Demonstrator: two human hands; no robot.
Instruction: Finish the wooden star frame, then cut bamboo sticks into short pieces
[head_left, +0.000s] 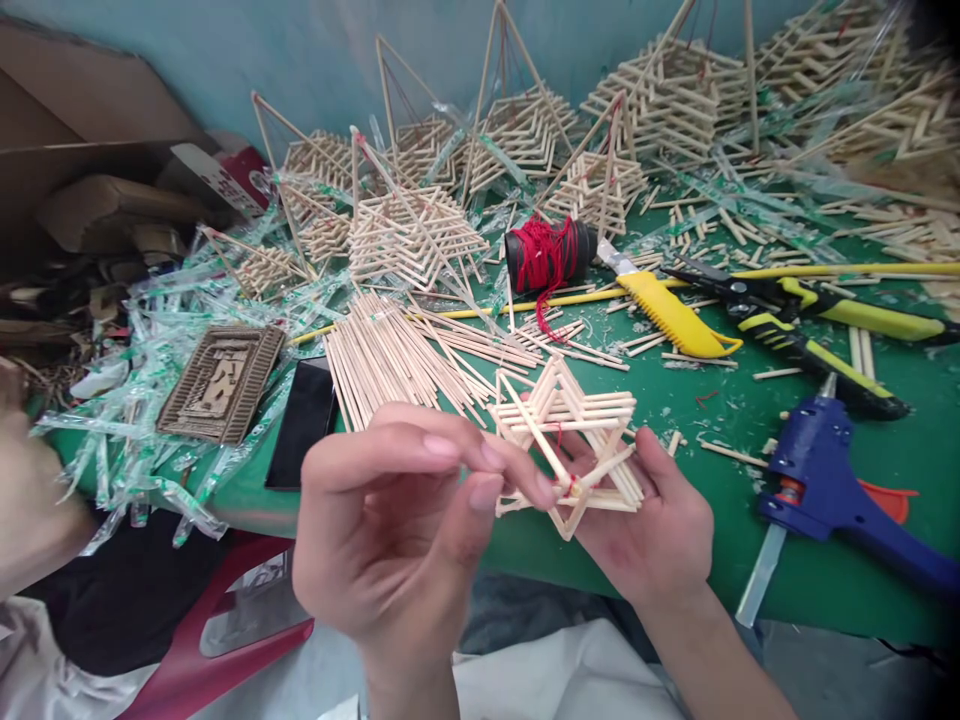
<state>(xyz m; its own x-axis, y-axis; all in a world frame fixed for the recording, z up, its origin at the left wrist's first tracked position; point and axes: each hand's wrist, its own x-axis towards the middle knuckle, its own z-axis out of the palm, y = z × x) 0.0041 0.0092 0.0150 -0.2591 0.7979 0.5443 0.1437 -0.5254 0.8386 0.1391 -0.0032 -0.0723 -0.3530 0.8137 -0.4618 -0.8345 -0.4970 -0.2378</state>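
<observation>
A small star-shaped frame of stacked wooden sticks (600,410), tied with bits of red thread, rests in my right hand (637,540). The fingers of that hand are curled behind and under the frame, partly hidden by it. My left hand (397,530) is at the frame's left side, its thumb and fingers drawn together in a pinch. One left fingertip touches the frame near a red knot. Whatever the pinch holds, if anything, is too small to make out. Just behind lies a fan of loose thin sticks (390,350).
Behind are a red thread spool (551,250), a yellow cutter (671,310), pliers (810,320) and several stick frames (412,235). A blue glue gun (825,480) lies right. Left are a dark phone (301,425), a corrugated brown piece (223,385), plastic wrappers (142,420) and another person's arm (37,490).
</observation>
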